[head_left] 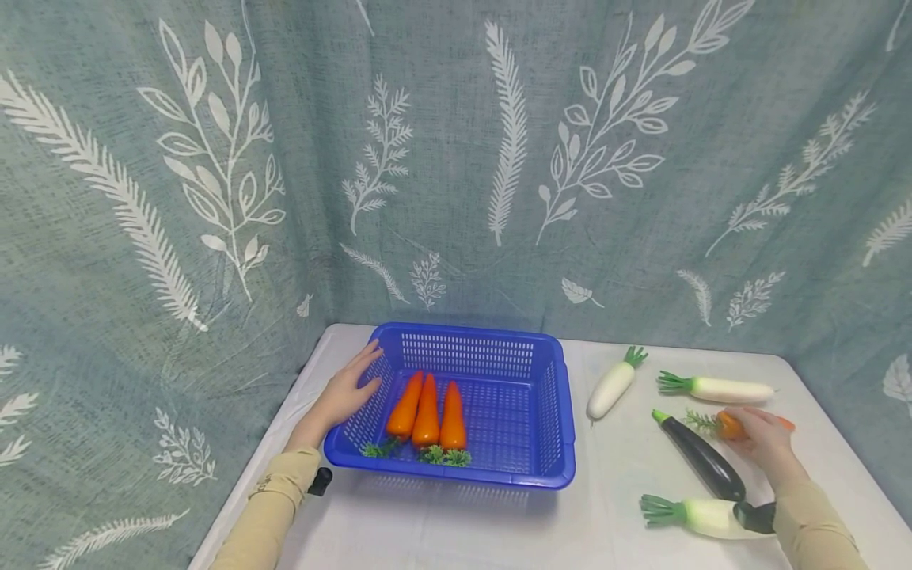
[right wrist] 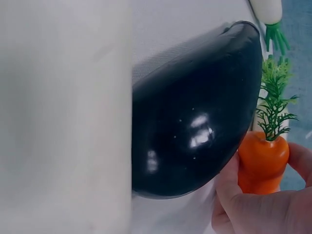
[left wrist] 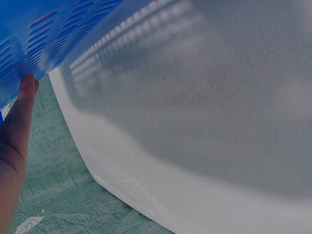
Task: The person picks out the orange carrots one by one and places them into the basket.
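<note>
My left hand (head_left: 349, 393) holds the left rim of a blue plastic basket (head_left: 456, 477), with the thumb on the inner side. In the left wrist view, its fingers (left wrist: 22, 105) lie against the basket's slotted outer wall. Three orange carrots (head_left: 426, 416) with green tops lie in the basket's left half. At the right of the table, my right hand (head_left: 764, 437) grips another carrot (right wrist: 263, 161) near its leafy end, between thumb and fingers. Close beside that hand lies a dark eggplant (head_left: 701, 457); it looms large in the right wrist view.
White radishes with green tops lie around the right side: one (head_left: 611, 389) beside the basket, one (head_left: 734, 389) behind the right hand, one (head_left: 712, 518) in front, partly under the right wrist. The white table (head_left: 427, 530) meets a patterned green curtain (head_left: 456, 158) behind and at both sides.
</note>
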Tool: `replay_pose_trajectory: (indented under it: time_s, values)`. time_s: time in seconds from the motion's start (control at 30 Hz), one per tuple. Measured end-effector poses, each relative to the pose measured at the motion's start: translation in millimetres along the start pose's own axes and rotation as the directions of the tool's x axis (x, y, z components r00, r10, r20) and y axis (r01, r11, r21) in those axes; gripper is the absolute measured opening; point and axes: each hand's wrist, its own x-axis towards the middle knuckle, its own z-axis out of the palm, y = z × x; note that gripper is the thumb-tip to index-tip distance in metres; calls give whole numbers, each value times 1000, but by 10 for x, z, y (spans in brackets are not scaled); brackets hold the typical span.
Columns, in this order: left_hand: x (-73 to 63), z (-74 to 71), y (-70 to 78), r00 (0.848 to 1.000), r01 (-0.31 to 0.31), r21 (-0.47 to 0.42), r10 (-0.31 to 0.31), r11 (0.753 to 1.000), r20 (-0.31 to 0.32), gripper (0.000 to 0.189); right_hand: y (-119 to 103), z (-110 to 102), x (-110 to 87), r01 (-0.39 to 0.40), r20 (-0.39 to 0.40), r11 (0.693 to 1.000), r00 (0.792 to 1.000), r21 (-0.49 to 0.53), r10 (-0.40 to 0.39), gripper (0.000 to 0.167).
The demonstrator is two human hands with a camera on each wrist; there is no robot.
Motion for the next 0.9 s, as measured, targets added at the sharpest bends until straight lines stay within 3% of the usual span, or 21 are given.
replay_pose_trajectory:
  time_s: [0.4, 0.63, 0.73, 0.9]
  values:
    - [15, 18, 4, 1000, -10, 3, 10, 1000, 0, 53, 19, -23, 45, 16, 15, 998, 1000, 65, -17, 58]
    - [22, 14, 13, 1000, -5, -1, 5, 1000, 1, 53, -44, -17, -9, 0, -6, 999, 1000, 45, 0, 71]
    - [27, 10, 14, 1000, -8, -3, 8, 1000, -1, 53, -12, -44, 69, 7, -36, 994, 999, 112, -3, 75]
    - [25, 7, 12, 1000, -13, 3, 13, 1000, 0, 53, 92, -103, 302, -18, -60, 992, 998, 125, 25, 83]
